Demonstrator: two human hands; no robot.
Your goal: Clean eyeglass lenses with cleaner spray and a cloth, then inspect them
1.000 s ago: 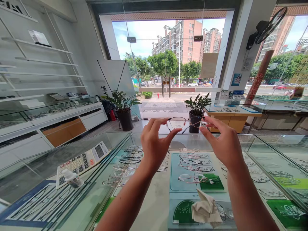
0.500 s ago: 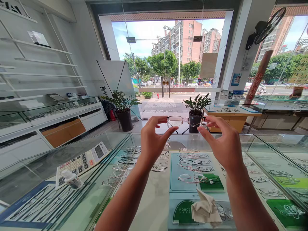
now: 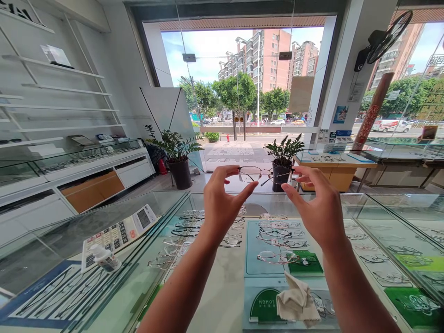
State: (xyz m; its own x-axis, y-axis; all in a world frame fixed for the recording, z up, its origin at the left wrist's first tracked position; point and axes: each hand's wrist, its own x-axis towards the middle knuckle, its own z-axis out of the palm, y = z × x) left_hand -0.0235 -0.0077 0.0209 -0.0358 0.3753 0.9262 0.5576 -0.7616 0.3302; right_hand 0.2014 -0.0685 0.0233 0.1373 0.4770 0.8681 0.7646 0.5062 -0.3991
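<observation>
Two hands point(image 3: 222, 199) point(image 3: 317, 206) hold eyeglasses point(image 3: 265, 171) by their edges above the counter point(image 3: 222, 282).

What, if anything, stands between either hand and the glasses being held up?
Nothing visible: the left hand and right hand hold the glasses at opposite ends. The potted plant behind the glasses stands well beyond them, and the beige cloth lies below, not in between.

Daylit storefront window point(image 3: 239, 83), white wall shelves point(image 3: 65, 89), grey floor point(image 3: 156, 185)
</observation>
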